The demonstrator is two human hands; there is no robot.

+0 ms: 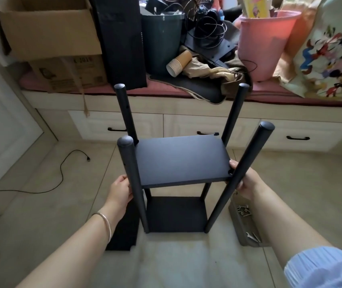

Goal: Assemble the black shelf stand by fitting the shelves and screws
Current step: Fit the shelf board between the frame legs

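The left hand (120, 192), with a thin silver bangle (106, 225) on its wrist, is curling its fingers around the near-left round black metal post (133, 183) of the black shelf stand, gripping it just below the level of the upper shelf. The stand is standing upright on the pale tiled floor (41, 215) directly in front of the person, four posts rising from a flat black bottom shelf (175, 214). A second flat black rectangular shelf board (181, 161) is sitting higher up between the posts, tilting slightly down toward the viewer. The right hand (246, 181) is wrapping around the near-right black post (239, 173) at that board's front-right corner, its thumb pressing on the board's top beside a corner hole.

To the left on the floor, a thin black cable (62, 173) is lying loose, and a flat black panel (124, 231) is lying just beside the stand's base. Right of the stand, a shallow grey tray (238, 231) is holding loose silver screws (243, 210) and a small tool. Behind, a window bench with white drawers (186, 123) is carrying an open cardboard box (47, 34), a dark green bin (161, 40), a stack of brown paper cups (179, 63), tangled wires, a pink bucket (265, 42) and a cartoon-printed bag (330, 59).
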